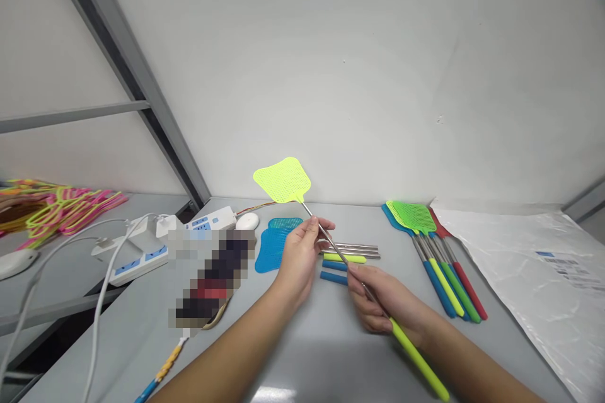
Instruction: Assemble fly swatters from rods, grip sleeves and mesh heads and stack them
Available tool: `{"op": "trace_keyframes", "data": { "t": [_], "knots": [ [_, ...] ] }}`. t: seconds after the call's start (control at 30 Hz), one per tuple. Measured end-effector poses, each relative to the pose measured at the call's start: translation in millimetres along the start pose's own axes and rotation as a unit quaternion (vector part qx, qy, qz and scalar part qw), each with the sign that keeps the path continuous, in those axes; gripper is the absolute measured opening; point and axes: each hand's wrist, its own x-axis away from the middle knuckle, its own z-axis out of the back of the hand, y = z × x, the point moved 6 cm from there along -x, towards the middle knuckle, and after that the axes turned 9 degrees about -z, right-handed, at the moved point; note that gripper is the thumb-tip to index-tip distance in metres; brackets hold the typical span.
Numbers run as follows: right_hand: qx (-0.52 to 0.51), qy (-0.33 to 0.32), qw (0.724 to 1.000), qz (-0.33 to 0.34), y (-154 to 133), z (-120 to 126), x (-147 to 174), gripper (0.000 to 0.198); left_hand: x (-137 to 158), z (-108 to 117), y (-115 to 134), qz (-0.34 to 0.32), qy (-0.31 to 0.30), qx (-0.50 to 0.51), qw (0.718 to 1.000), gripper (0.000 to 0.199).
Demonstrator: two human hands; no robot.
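The grey bench [321,340] spreads beneath the fingers of the left hand [302,249] and right hand [378,296]. Well to the right of the right fingers lies a white plastic mailer [529,283]. Between that and those fingers, a fanned stack of fly swatters [444,284] looks complete, each with head, shaft and grip. The yellow-green fly swatter [283,181] is raised in both hands: the left fingers pinch its metal shaft below the head, the right fingers wrap the shaft just above the grip. It too appears fully joined. The rest seems not yet assembled: blue swatter heads [271,249] just left of the left fingers, and, behind and between both sets of fingers, loose metal shafts [362,251], then a yellow-green grip [347,258] and blue grips [333,278].
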Motion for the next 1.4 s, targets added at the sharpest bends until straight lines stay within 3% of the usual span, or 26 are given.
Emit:
{"op": "trace_keyframes", "data": {
  "t": [0.13, 0.37, 0.47, 0.67, 0.73, 0.87, 0.93, 1.17, 1.4],
  "knots": [
    [0.005, 0.01, 1.0, 0.001, -4.3, 4.7, 2.7, 0.04, 8.3, -8.6, -4.8, 0.014, -0.025, -0.028, 0.999, 0.033],
    [0.071, 0.055, 0.996, 0.025, -18.3, 18.4, 9.5, 0.043, 23.2, -26.7, -16.0, 0.05, -0.143, -0.061, 0.987, 0.033],
    [0.135, 0.059, 0.988, 0.037, -24.1, 21.2, 14.1, 0.043, 19.7, -20.4, -16.6, 0.044, -0.137, -0.101, 0.984, 0.035],
    [0.238, 0.099, 0.964, 0.058, -34.2, 18.3, 23.6, 0.042, 10.0, -8.1, -7.3, 0.0, -0.062, -0.142, 0.988, 0.032],
    [0.314, 0.149, 0.934, 0.082, -39.1, 19.2, 25.6, 0.043, 9.6, -7.8, -5.7, -0.013, -0.044, -0.131, 0.99, 0.031],
    [0.483, 0.275, 0.809, 0.189, -52.4, 18.4, 31.9, 0.039, 11.2, -8.4, -6.8, -0.023, -0.035, -0.129, 0.991, 0.031],
    [0.52, 0.3, 0.77, 0.215, -53.3, 17.3, 33.1, 0.037, 12.5, -9.5, -7.0, -0.028, -0.043, -0.136, 0.989, 0.03],
    [0.575, 0.315, 0.719, 0.231, -51.1, 19.0, 33.2, 0.033, 23.5, -28.9, -14.7, -0.015, -0.176, -0.129, 0.976, 0.026],
    [0.631, 0.342, 0.658, 0.229, -53.5, 23.6, 32.9, 0.031, 23.3, -27.8, -16.8, -0.018, -0.165, -0.131, 0.977, 0.024]
  ]
}}
